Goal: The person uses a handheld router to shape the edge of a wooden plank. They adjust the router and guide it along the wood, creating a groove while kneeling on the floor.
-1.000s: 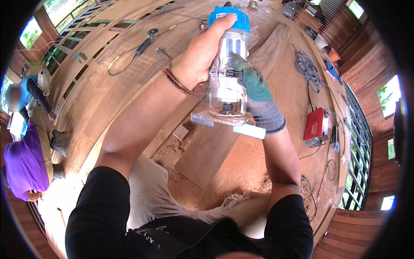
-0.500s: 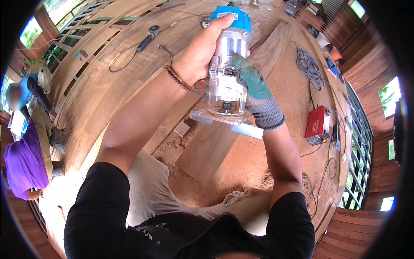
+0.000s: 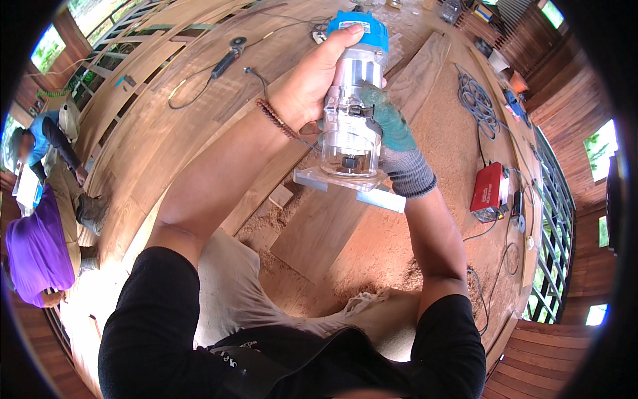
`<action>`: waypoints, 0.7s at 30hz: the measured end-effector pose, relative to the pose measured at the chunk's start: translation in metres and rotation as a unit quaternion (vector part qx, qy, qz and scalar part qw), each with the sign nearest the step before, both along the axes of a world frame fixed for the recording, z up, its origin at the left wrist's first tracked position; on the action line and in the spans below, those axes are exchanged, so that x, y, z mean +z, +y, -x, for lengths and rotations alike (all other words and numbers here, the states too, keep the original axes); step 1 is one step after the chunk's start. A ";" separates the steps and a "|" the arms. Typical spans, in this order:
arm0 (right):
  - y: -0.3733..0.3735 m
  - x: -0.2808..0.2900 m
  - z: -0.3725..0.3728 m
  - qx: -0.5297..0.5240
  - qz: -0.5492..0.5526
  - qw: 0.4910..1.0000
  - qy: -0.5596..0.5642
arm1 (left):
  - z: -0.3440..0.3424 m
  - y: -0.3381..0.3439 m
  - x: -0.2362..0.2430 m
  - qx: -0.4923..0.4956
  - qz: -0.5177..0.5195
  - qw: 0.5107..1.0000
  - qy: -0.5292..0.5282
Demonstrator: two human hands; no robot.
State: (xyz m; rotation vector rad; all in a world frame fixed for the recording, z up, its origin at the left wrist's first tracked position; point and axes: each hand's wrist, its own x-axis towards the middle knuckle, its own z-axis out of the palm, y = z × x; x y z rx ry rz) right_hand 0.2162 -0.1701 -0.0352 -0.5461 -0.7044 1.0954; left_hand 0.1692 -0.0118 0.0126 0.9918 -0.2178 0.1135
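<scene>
A trim router [image 3: 355, 73] with a blue cap, metal body, clear housing and a base with a straight silver guide is raised in front of me. My left hand [image 3: 319, 70], bare, with a braided band at the wrist, grips its upper body, thumb against the blue cap. My right hand [image 3: 392, 130], in a green-grey glove, is closed on the housing's right side by a black clamp; its fingertips are partly hidden. Beneath the router a wooden plank [image 3: 319, 239] lies among sawdust, beside a small wood offcut [image 3: 281, 197].
Two co-workers, in blue [image 3: 41, 136] and purple [image 3: 41, 249], are bent down at the left. An angle grinder [image 3: 224, 62] lies on the floorboards. At the right are coiled hose [image 3: 475, 106], a red machine [image 3: 486, 193], cables and a metal railing [image 3: 555, 239].
Both my hands and the router have shifted very slightly up and to the right. My grip looks the same.
</scene>
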 end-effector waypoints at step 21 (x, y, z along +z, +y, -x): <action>0.001 -0.026 -0.014 -0.070 0.049 0.990 -0.109 | -0.003 -0.001 -0.004 0.000 -0.023 1.000 0.004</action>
